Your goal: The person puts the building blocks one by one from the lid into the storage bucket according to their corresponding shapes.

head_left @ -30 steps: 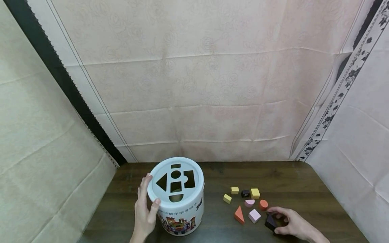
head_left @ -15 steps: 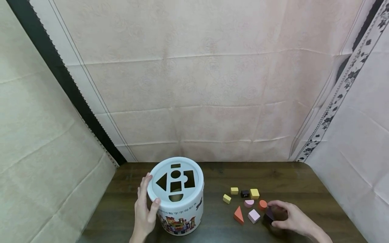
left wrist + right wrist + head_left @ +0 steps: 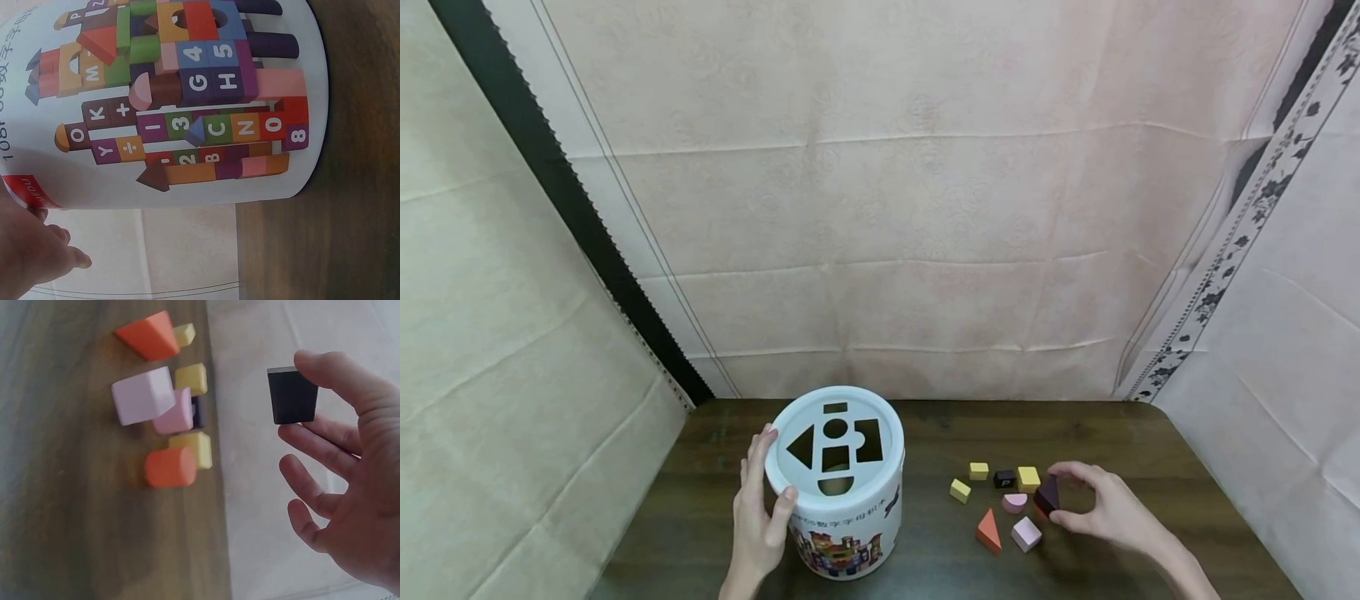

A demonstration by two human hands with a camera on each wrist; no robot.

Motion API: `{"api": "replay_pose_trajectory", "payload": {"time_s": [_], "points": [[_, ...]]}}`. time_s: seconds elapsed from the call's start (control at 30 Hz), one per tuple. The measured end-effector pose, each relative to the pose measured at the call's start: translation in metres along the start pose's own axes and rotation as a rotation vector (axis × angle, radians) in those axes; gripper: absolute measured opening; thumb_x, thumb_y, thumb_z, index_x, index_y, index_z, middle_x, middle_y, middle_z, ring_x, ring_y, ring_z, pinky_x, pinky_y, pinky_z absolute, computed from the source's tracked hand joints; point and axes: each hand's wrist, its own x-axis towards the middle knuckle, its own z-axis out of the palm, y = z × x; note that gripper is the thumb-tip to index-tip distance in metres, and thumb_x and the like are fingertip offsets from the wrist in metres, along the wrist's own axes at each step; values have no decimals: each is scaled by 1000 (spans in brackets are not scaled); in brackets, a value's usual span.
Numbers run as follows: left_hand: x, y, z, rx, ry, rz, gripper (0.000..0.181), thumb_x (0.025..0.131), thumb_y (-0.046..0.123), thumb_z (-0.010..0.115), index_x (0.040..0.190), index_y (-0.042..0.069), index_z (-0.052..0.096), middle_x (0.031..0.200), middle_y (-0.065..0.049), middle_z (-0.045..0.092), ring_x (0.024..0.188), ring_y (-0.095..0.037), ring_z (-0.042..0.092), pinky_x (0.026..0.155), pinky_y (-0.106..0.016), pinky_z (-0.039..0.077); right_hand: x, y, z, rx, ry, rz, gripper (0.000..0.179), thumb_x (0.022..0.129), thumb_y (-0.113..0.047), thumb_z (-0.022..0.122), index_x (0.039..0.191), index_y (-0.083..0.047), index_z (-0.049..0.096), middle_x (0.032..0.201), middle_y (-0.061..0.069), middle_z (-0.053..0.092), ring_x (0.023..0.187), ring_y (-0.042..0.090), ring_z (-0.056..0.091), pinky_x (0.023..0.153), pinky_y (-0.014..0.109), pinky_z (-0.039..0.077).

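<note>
My left hand point(image 3: 756, 525) rests against the side of a white toy bucket point(image 3: 850, 533), thumb in front and fingers by the rim. The bucket's pale blue lid point(image 3: 808, 492) has several shaped holes. In the left wrist view, a picture of coloured letter blocks point(image 3: 212, 81) covers the bucket's side. My right hand point(image 3: 1101, 508) pinches a dark wooden block point(image 3: 1046, 494) between thumb and fingertips. That block point(image 3: 294, 397) hangs in the air in the right wrist view, with the lower fingers loosely bent. Just beyond it stands an orange cylinder point(image 3: 170, 467), mostly hidden in the head view.
Several blocks lie between the bucket and my right hand: an orange triangle point(image 3: 988, 532), a pale lilac block point(image 3: 1026, 534), a pink half-round block point(image 3: 1014, 503), a small dark block point(image 3: 1003, 479) and yellow ones point(image 3: 1028, 479). Cloth walls point(image 3: 925, 250) surround the wooden table point(image 3: 940, 433).
My right hand has raised the dark block off the table and carried it away from me and slightly left, over the orange cylinder. The left hand and bucket have stayed put.
</note>
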Motion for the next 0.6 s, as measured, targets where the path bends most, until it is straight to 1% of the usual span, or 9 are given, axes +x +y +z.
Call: {"api": "replay_pose_trajectory", "payload": {"time_s": [0.2,0.3,0.47,0.6], "points": [[3,0,3,-7,13,6,68,88,17,60,152,6,42,155,-16,40,145,-39,25,105,-78,5,23,-17,-9,-42,38,-7,51,68,-25,93,112,-19,69,101,-13,69,91,11,63,75,36,52],[2,0,3,-4,13,-6,67,88,16,61,152,7,42,155,-14,39,145,-40,24,104,-78,5,33,-27,-11,-46,42,-5,51,69,-27,92,113,-20,69,100,-14,68,91,12,62,75,37,51],[-3,3,1,11,8,-23,67,88,16,61,152,8,43,155,-16,39,144,-44,23,103,-80,5,46,-43,-8,-32,40,-6,49,71,-30,90,114,-20,69,102,-14,68,92,18,63,76,38,50],[1,4,0,6,8,-10,66,88,15,61,151,7,43,154,-19,40,144,-45,23,102,-81,5,61,-52,-6,-14,30,1,48,73,-31,90,114,-20,69,106,-13,67,97,22,63,80,43,50]]}}
